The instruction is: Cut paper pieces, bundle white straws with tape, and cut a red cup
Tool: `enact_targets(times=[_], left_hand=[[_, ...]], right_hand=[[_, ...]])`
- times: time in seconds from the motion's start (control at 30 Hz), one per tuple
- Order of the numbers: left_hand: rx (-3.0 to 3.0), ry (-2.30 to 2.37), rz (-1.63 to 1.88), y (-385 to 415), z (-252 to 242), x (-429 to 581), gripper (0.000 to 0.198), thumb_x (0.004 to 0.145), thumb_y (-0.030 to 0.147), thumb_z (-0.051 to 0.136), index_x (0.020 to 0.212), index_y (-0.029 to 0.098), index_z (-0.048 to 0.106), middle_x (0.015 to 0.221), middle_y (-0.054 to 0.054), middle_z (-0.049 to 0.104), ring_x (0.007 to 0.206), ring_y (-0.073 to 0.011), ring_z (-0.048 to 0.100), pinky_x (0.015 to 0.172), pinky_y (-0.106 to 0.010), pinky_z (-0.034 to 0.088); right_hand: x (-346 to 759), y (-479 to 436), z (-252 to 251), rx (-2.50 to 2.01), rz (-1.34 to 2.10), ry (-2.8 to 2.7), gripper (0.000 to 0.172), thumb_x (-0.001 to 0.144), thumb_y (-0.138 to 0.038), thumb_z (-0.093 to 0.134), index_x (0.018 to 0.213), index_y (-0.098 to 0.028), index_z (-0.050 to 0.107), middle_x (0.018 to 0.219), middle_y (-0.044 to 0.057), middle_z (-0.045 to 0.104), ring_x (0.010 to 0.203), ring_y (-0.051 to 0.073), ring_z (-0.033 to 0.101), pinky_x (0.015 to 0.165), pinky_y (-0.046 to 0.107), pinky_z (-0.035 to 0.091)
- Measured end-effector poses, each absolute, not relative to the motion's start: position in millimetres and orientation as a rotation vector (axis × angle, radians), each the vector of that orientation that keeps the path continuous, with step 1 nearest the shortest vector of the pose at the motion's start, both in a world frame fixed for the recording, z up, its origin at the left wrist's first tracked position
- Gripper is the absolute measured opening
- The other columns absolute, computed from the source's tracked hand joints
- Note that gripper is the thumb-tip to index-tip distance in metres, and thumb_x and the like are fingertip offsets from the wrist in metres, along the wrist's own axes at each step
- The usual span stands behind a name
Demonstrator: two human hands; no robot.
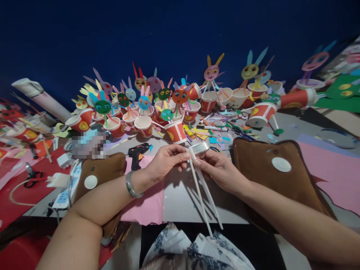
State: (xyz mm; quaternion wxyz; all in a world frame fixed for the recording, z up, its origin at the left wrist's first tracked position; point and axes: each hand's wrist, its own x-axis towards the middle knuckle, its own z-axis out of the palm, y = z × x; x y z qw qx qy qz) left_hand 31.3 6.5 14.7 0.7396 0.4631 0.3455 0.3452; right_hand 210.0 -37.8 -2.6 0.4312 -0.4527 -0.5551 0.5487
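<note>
My left hand (165,159) and my right hand (216,167) meet above the table's near edge. Both pinch the top of two thin white straws (204,197) that hang down toward my lap. At the top of the straws sits a small pale folded piece (199,147), pressed between the fingertips of both hands. A bangle (131,185) circles my left wrist. A black glue gun (137,153) lies just left of my left hand on a pink sheet (146,206).
Several red paper cups (176,131) with coloured bunny faces on sticks crowd the back of the table. Brown pouches lie at the left (98,174) and right (270,168). Scissors (30,176) rest on red paper at far left. Pink paper (334,172) covers the right side.
</note>
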Motion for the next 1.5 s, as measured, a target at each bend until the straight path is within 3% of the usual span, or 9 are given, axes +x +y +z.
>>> enact_targets(times=[0.17,0.3,0.47,0.63,0.77,0.87,0.97,1.13,1.5], left_hand=[[1.032,0.745,0.734,5,16,29,0.033,0.067,0.041,0.082,0.077,0.014,0.065,0.061,0.002,0.061,0.051,-0.0067,0.055,0.047,-0.018,0.042],[1.057,0.774,0.738,2,17,28,0.034,0.065,0.039,0.083,0.077,0.014,0.062,0.061,0.004,0.059,0.047,-0.0055,0.05,0.046,-0.02,0.038],[1.122,0.816,0.755,1,16,30,0.034,0.065,0.037,0.083,0.071,0.013,0.06,0.059,0.004,0.056,0.049,-0.0045,0.046,0.048,-0.02,0.033],[1.156,0.79,0.864,1,24,29,0.031,0.066,0.036,0.083,0.07,0.014,0.061,0.065,0.003,0.058,0.06,-0.0066,0.05,0.06,-0.021,0.04],[1.166,0.76,0.91,2,29,25,0.03,0.067,0.036,0.084,0.072,0.015,0.062,0.066,0.003,0.059,0.064,-0.0082,0.054,0.063,-0.022,0.043],[1.134,0.74,0.895,2,28,24,0.028,0.066,0.033,0.084,0.072,0.015,0.064,0.068,0.002,0.061,0.064,-0.0085,0.056,0.064,-0.023,0.045],[1.13,0.711,0.863,2,24,25,0.026,0.067,0.031,0.084,0.072,0.015,0.065,0.067,0.002,0.062,0.062,-0.0078,0.056,0.064,-0.022,0.046],[1.079,0.742,0.827,0,22,27,0.028,0.065,0.033,0.085,0.071,0.014,0.065,0.065,0.002,0.062,0.06,-0.0081,0.057,0.063,-0.022,0.046],[1.026,0.675,0.792,0,19,25,0.026,0.068,0.033,0.083,0.073,0.015,0.065,0.069,0.0,0.066,0.063,-0.01,0.061,0.063,-0.024,0.049]], right_hand=[[210,-38,-2,-1.107,1.319,-1.401,0.036,0.079,-0.053,0.072,0.08,-0.017,0.065,0.059,-0.002,0.058,0.047,0.008,0.042,0.042,0.021,0.032],[209,-37,-8,-1.072,1.248,-1.454,0.031,0.08,-0.048,0.072,0.083,-0.017,0.07,0.073,0.003,0.07,0.061,0.013,0.058,0.054,0.025,0.046],[208,-36,-16,-1.062,1.176,-1.55,0.029,0.081,-0.046,0.072,0.086,-0.017,0.074,0.081,0.005,0.075,0.073,0.017,0.065,0.067,0.03,0.053],[216,-33,-12,-1.141,1.025,-1.762,0.035,0.078,-0.05,0.073,0.072,-0.016,0.071,0.057,0.001,0.063,0.05,0.011,0.052,0.047,0.024,0.04],[226,-30,-7,-1.136,0.694,-1.671,0.036,0.076,-0.045,0.074,0.06,-0.021,0.054,0.052,-0.002,0.053,0.05,0.011,0.047,0.048,0.025,0.038],[231,-25,-7,-1.071,0.464,-1.553,0.024,0.072,-0.033,0.078,0.079,-0.023,0.057,0.078,0.002,0.061,0.055,0.012,0.049,0.05,0.027,0.041],[232,-22,-8,-1.018,0.456,-1.641,0.038,0.072,-0.024,0.076,0.106,-0.025,0.06,0.112,0.009,0.064,0.064,0.013,0.058,0.054,0.029,0.047],[234,-19,-8,-1.04,0.404,-1.811,0.012,0.08,-0.019,0.064,0.089,-0.025,0.069,0.09,0.006,0.074,0.089,0.023,0.069,0.08,0.037,0.054],[236,-8,-16,-1.036,0.509,-1.756,0.007,0.081,-0.024,0.069,0.088,-0.022,0.071,0.089,0.005,0.074,0.083,0.02,0.069,0.075,0.032,0.054]])
